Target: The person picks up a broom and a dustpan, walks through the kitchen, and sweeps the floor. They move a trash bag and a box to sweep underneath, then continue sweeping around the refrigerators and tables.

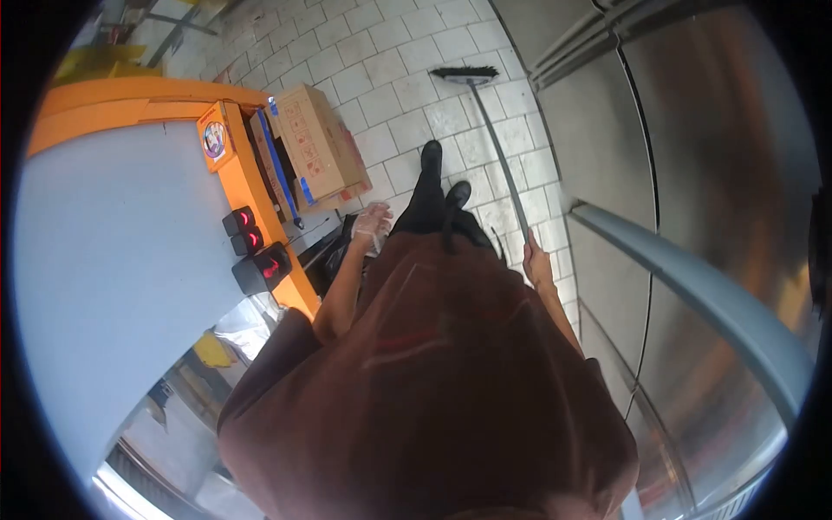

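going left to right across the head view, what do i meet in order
Pale blue surface → cardboard box → left hand → black shoes → broom pole → right hand → big door handle

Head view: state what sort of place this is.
Possibly a commercial kitchen or shop work area: a metal-fronted unit with a long bar handle, a tiled floor under a push broom, and a cardboard box.
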A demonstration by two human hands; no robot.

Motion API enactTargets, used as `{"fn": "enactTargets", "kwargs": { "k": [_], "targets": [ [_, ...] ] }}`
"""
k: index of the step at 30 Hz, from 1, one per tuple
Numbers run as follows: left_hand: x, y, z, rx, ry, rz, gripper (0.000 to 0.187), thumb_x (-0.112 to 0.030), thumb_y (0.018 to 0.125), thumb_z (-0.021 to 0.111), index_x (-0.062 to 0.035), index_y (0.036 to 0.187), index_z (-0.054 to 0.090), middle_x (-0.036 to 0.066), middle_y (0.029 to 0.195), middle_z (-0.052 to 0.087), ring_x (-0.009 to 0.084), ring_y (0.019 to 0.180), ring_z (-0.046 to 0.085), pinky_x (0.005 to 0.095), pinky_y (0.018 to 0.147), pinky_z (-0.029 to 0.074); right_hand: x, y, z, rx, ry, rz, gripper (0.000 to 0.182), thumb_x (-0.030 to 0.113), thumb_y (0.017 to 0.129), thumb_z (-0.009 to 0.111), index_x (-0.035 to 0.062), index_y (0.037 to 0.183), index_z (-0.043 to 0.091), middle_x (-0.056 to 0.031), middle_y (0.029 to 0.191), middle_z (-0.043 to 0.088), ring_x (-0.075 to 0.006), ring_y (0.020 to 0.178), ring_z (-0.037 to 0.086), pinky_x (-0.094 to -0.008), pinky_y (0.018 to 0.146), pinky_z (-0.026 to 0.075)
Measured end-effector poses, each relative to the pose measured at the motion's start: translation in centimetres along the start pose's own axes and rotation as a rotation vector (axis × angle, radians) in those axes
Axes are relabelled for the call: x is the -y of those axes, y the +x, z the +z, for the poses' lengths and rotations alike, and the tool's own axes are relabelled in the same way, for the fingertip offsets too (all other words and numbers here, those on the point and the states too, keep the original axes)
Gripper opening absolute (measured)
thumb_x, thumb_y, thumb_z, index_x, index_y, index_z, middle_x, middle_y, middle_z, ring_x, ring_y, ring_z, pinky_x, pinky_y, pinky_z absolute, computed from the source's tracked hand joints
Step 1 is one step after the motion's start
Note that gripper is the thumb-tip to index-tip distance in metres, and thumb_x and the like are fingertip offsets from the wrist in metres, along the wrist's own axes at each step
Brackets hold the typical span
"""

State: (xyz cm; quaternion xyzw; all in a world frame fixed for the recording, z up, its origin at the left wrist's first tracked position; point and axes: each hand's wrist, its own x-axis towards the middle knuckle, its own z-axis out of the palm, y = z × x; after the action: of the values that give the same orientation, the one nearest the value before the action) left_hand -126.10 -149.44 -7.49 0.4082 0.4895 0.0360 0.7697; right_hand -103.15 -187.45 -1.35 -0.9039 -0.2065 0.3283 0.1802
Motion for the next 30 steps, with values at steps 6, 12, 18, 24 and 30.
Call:
{"fn": "enactTargets", "kwargs": {
  "k": [6,12,18,24,30],
  "targets": [
    [-2.6,-3.2,0.6,-0.146,0.197,0.064,0.026,-0.029,0.089,0.055,-0.0068,0.102,0.054,0.005,0.078,0.060,0.0098,0.057,0.052,0.0239,0.051,0.044,-0.9,7.2,-4.2,0.143,-0.207,-0.156,0.049,0.016,0.090,0.044,0.0255,0.137,0.034,-0.0253,0.080,0.062,-0.0444,0.073,0.059,-0.0525,0.068,0.048],
    [-0.4,-3.3,-1.0,-0.166,0.281,-0.131,0.026,-0.031,0.089,0.055,-0.0079,0.102,0.055,0.003,0.078,0.059,0.0082,0.053,0.050,0.0226,0.046,0.044,4.8,12.7,7.1,0.350,-0.227,-0.262,0.049,0.019,0.089,0.042,0.0253,0.137,0.033,-0.0228,0.079,0.063,-0.0395,0.076,0.062,-0.0516,0.066,0.049],
    [0.9,-8.6,-3.3,-0.273,0.230,-0.231,0.030,-0.034,0.088,0.056,-0.0084,0.103,0.055,0.004,0.081,0.060,0.0144,0.062,0.056,0.0285,0.054,0.050,2.4,1.7,3.8,0.604,-0.117,-0.061,0.058,0.020,0.085,0.049,0.0199,0.139,0.028,-0.0237,0.080,0.062,-0.0400,0.079,0.062,-0.0510,0.065,0.048],
    [4.2,-12.7,-6.3,0.002,1.608,0.111,0.024,-0.016,0.083,0.048,-0.0099,0.105,0.055,0.012,0.104,0.059,0.0322,0.098,0.055,0.0388,0.083,0.046,0.8,-4.9,-6.5,0.603,-0.034,-0.050,0.058,0.021,0.086,0.048,0.0197,0.140,0.027,-0.0235,0.075,0.061,-0.0400,0.071,0.061,-0.0513,0.059,0.047],
    [2.8,-10.6,-8.7,-0.032,1.198,0.018,0.033,-0.016,0.084,0.046,-0.0114,0.117,0.048,0.012,0.120,0.052,0.0284,0.116,0.047,0.0380,0.091,0.042,5.8,3.5,-5.6,0.449,-0.217,-0.183,0.057,0.021,0.087,0.047,0.0195,0.140,0.025,-0.0233,0.069,0.060,-0.0400,0.064,0.061,-0.0516,0.054,0.046]
  ]
}}
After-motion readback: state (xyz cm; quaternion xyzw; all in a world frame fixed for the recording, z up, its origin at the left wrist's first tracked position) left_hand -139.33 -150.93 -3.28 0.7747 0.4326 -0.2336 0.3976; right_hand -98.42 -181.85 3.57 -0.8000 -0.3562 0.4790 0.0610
